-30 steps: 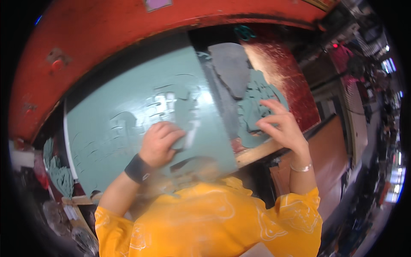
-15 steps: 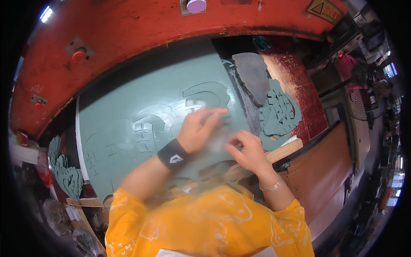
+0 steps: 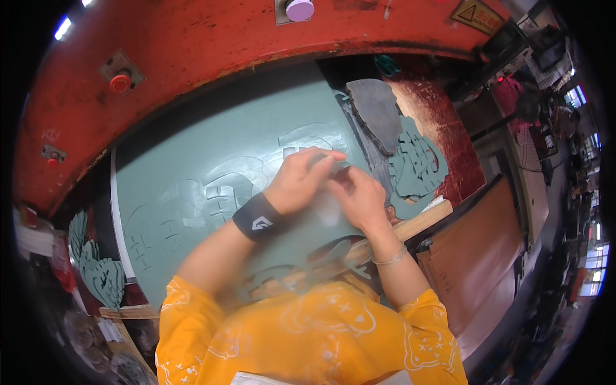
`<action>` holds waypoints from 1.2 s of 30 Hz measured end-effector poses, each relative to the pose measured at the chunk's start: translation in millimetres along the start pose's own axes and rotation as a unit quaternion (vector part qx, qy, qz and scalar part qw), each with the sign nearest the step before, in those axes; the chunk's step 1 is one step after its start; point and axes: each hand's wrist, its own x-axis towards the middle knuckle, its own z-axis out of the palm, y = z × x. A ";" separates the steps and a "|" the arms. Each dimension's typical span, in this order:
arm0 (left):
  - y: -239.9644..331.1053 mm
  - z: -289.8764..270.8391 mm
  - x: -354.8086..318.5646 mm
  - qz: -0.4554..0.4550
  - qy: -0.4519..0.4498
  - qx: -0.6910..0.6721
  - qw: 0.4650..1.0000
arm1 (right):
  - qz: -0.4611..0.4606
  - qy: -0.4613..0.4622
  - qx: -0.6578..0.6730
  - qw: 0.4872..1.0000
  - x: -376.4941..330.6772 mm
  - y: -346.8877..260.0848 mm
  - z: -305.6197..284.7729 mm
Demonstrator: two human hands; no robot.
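Both hands meet at the centre of a grey-green sheet lying under a red machine frame. The left hand curls its fingers, pinching a cut piece of the sheet; the right hand touches it, fingers bent together. Cut-out scraps pile at three o'clock.

- A red machine frame arches across the far side.
- A red round button sits on it at far left.
- A pale purple knob at far centre.
- A yellow warning sign at far right.
- Green cut-out pieces are stacked at near left.
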 end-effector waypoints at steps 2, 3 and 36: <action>0.6 3.3 0.1 0.008 -0.015 0.029 0.999 | -0.047 0.009 -0.065 0.997 -1.0 0.7 3.7; 1.2 4.7 0.4 -0.061 -0.009 -0.054 0.997 | -0.081 0.017 -0.086 0.993 -2.0 1.9 5.1; 4.8 -108.0 -101.9 -0.080 0.042 -0.040 0.995 | -0.077 0.139 -0.097 0.982 -6.2 -31.6 9.9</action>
